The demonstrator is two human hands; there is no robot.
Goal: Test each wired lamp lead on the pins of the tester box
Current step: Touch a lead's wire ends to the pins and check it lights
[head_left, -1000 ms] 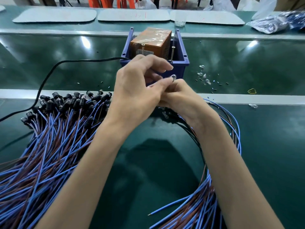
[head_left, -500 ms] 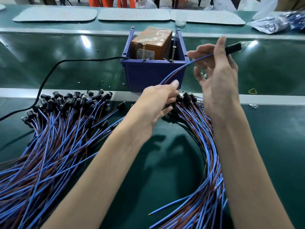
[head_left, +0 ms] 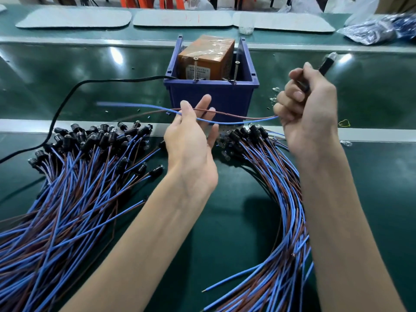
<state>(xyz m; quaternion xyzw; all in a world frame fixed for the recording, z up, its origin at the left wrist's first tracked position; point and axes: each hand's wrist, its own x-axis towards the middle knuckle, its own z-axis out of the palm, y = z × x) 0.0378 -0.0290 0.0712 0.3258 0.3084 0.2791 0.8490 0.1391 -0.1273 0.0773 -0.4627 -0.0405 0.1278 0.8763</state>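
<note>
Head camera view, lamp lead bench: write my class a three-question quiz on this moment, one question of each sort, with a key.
1. Short answer: the lifted lead crosses the left hand. Which two colours are its wires?
2. Multiple choice: which hand has its fingers curled round that lead's lamp end? A) left hand B) right hand C) neither
3. True or false: the lead's wires already touch the two pins standing in front of the tester box in the blue bin.

Key: 1 blue and brown; 2 B; 3 false, because the wires pass below the pins, in front of the bin's wall.
</note>
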